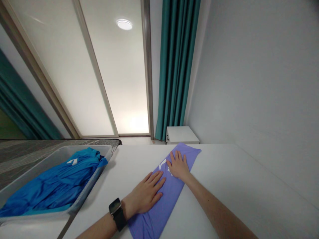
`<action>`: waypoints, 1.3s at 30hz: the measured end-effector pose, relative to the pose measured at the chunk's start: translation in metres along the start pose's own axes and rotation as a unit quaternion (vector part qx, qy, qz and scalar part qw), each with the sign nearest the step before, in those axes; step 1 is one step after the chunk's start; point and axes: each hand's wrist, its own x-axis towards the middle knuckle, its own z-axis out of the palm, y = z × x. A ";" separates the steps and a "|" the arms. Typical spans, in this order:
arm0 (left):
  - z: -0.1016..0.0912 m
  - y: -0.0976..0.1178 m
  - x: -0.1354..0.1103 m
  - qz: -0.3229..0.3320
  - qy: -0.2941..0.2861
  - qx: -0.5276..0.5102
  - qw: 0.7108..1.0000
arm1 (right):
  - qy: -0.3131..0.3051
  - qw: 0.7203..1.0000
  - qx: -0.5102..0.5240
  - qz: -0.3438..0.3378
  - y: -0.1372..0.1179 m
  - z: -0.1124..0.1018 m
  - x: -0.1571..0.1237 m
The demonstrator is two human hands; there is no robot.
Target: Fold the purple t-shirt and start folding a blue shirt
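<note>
A purple garment (168,190) with white print lies folded into a long strip, slanting across the white table (219,186). My left hand (147,192), with a black watch (117,212) on its wrist, rests flat on the cloth's left side, fingers spread. Farther up the strip my right hand (178,165) also lies flat, its fingers apart over part of the print. The near end of the garment shows some wrinkles and runs out of the picture at the bottom.
Left of the table's middle, a translucent plastic bin (104,151) holds blue clothing (59,182) with a white logo. Beyond the far edge stands a small white cabinet (181,134) beside a teal curtain (176,66). A grey wall (261,83) borders the right side.
</note>
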 end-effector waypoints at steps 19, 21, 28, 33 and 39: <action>0.012 0.045 0.005 -0.061 0.043 -0.032 0.997 | -0.011 0.990 0.019 -0.139 -0.003 -0.017 0.013; 0.005 0.027 0.006 -0.050 0.040 -0.028 0.998 | -0.010 0.997 0.022 -0.079 -0.009 -0.015 0.005; 0.026 0.019 -0.003 -0.071 0.029 -0.024 0.997 | -0.013 0.998 0.036 -0.052 -0.019 -0.007 -0.009; 0.029 0.034 -0.008 -0.078 0.055 -0.033 0.995 | -0.022 0.993 0.032 -0.111 -0.015 -0.006 0.003; 0.020 0.027 -0.010 -0.115 0.079 -0.089 0.986 | -0.044 0.986 0.036 -0.157 -0.013 -0.011 0.013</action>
